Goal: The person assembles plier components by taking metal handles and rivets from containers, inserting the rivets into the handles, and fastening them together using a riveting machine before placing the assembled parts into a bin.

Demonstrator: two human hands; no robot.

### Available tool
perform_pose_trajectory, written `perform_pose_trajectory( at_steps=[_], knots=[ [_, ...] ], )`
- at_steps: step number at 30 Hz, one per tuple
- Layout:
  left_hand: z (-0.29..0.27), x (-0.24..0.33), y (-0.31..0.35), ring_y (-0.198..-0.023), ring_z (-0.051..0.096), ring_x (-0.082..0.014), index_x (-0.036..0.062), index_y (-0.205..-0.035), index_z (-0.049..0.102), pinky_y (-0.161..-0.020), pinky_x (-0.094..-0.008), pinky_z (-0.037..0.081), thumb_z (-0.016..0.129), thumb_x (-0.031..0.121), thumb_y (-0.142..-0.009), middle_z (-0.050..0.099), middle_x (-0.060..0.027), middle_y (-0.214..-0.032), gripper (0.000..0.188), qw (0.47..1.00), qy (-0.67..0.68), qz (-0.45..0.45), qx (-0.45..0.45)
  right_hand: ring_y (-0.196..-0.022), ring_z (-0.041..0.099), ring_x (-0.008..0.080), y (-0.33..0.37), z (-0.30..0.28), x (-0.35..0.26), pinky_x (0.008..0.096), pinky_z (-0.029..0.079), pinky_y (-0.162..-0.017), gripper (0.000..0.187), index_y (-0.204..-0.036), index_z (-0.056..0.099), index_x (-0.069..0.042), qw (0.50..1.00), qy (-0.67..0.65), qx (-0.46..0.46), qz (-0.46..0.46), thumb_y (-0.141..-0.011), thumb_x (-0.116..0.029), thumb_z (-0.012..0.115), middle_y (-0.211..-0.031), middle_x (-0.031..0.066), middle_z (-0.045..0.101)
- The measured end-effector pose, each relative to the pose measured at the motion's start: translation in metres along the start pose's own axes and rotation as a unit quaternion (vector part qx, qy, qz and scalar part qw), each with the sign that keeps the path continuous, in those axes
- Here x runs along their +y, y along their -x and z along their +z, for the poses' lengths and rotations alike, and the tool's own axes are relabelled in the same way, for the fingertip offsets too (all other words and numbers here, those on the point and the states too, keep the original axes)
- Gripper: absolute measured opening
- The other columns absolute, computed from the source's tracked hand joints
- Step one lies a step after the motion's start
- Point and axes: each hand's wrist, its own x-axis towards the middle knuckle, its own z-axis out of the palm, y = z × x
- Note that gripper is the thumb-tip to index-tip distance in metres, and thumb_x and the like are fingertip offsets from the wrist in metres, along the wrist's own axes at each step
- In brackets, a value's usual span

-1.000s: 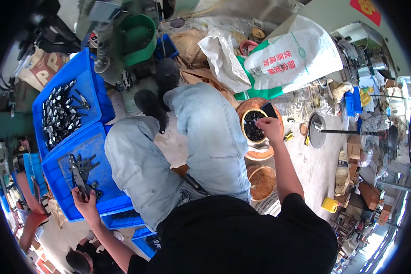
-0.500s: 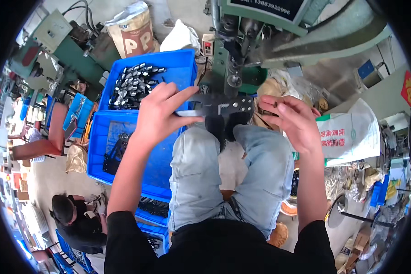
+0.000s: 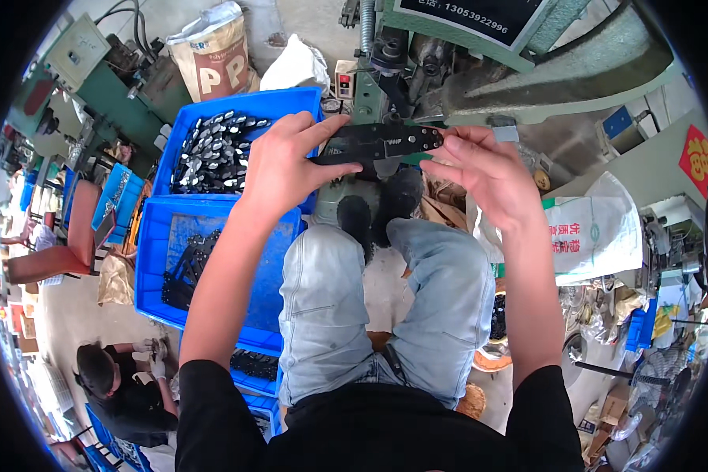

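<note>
My left hand (image 3: 285, 169) grips the left end of a flat black hand tool (image 3: 393, 143), which looks like a wire stripper, between thumb and fingers. The tool lies nearly level, with small teeth along its middle and several round holes at its right end. At that right end, the thumb and index finger of my right hand (image 3: 497, 175) close on the tool, the other fingers loosely curled. Whether a small piece is also in the right fingertips is hidden. Just beyond the tool stands the green press machine (image 3: 370, 94).
On the left, a blue bin (image 3: 313, 102) holds many black-and-silver parts (image 3: 220, 149). A nearer blue bin (image 3: 271, 303) holds dark parts (image 3: 187, 271). A white sack (image 3: 598, 228) is at right. Farther left, another person (image 3: 122, 385) sits working.
Both hands have moved away from me with the tool, nearer the press. My right fingertips, earlier apart from it and holding a small dark piece, now meet its right end.
</note>
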Motion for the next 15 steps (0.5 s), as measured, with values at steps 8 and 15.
perform_pose_trajectory(
  at_steps=[8, 15],
  knots=[
    [-0.015, -0.004, -0.015, -0.074, 0.060, -0.0309, 0.0124, -0.110, 0.070, -0.067, -0.0404, 0.049, 0.084, 0.039, -0.062, 0.061, -0.0110, -0.078, 0.057, 0.981, 0.044, -0.078, -0.173, -0.094, 0.061, 0.0141, -0.053, -0.024, 0.012, 0.0300, 0.048, -0.080, 0.018, -0.101, 0.065, -0.003, 0.982, 0.062, 0.038, 0.176, -0.085, -0.011, 0.070, -0.101, 0.0029, 0.066],
    [-0.011, -0.010, -0.013, -0.064, 0.051, -0.0229, 0.0067, -0.109, 0.070, -0.061, -0.0330, 0.045, 0.087, 0.023, -0.061, 0.060, -0.0089, -0.075, 0.054, 0.985, 0.078, -0.055, -0.143, -0.072, 0.057, 0.0049, -0.076, -0.022, 0.033, 0.0230, 0.039, -0.062, 0.018, -0.092, 0.069, -0.013, 0.974, 0.089, 0.041, 0.203, -0.078, -0.022, 0.078, -0.085, -0.0054, 0.068]
  ],
)
